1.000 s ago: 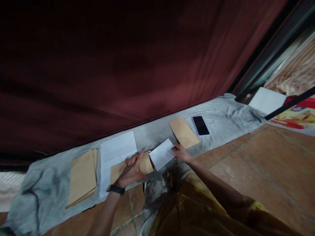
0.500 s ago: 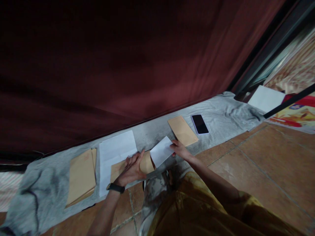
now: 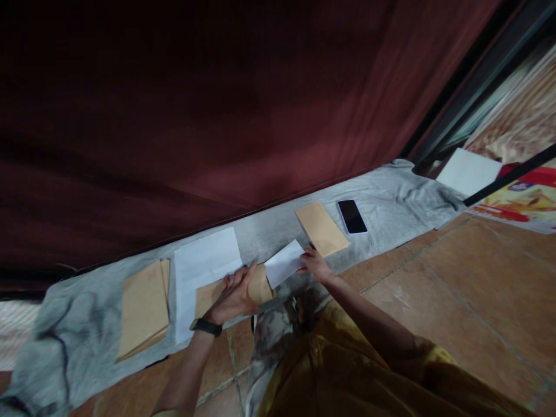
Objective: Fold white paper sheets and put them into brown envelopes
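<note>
A brown envelope lies across the front of the cloth, its right end slightly bulged. My left hand rests on top of it, thumb and fingers spread, pressing it down. From the envelope's right end sticks out a white folded sheet of paper; its other end is inside or under the envelope's edge. My right hand pinches the right edge of this sheet between thumb and fingers. Just beyond that hand is another brown envelope, lying flat. Behind my left hand lie larger white sheets, partly covered by the envelope.
A grey cloth covers the long narrow surface. Several brown envelopes are stacked at its left, and a phone lies at the right. A dark red panel rises behind. Tiled floor borders the front edge.
The white folded sheet has shifted slightly left, further into the envelope's end, with my right hand still pinching it. My left hand stays on the envelope. The view has shifted a little.
</note>
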{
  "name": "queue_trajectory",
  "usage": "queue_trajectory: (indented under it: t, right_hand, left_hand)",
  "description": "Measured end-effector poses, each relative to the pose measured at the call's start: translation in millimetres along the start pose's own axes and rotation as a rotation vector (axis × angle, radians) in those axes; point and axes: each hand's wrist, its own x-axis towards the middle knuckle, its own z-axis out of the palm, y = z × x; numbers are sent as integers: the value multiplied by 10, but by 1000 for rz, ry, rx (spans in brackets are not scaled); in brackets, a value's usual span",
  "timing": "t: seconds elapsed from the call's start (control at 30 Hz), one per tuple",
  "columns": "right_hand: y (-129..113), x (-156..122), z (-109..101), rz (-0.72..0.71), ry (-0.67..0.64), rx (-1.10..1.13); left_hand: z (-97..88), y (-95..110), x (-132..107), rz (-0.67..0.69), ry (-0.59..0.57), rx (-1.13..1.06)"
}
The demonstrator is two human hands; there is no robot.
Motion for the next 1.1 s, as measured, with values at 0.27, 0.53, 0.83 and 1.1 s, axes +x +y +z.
queue_trajectory:
  t: [0.27, 0.53, 0.83, 1.1]
  right_hand:
    - [137, -102, 26, -97, 65, -74]
    - [299, -270, 48, -201, 141, -167]
    - [336, -262, 17, -223, 58, -203]
    - [379, -261, 12, -193, 39, -194]
  left_hand:
    - [-98, 105, -10, -61, -36, -30]
    - [-33, 62, 10, -58, -39, -3]
    - [53, 26, 6, -22, 29, 8]
    - [115, 115, 0, -41, 89, 7]
